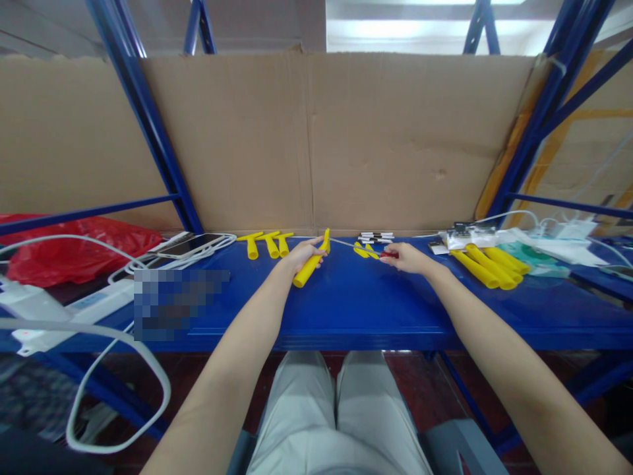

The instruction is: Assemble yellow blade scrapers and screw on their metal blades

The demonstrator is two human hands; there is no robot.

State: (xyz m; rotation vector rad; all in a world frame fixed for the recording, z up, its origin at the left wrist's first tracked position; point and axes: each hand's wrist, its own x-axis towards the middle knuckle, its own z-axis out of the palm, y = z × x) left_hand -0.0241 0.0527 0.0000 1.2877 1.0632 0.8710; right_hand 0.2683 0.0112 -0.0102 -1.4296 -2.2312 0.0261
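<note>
My left hand is closed around a yellow T-shaped plastic piece, its tube end pointing down towards me. My right hand grips the red handle of a screwdriver. The long thin shaft points left at the crosspiece of the yellow part; whether the tip touches it I cannot tell. Small yellow pieces lie just left of my right hand. To the left of my left hand, three yellow T-shaped pieces lie in a row. Off to the right are several loose yellow tubes.
A blue shelf table has a cardboard sheet along its back. Small black-and-white items lie near the board. At left are a phone, white cables, a power strip and a red plastic bag. Packets sit at right.
</note>
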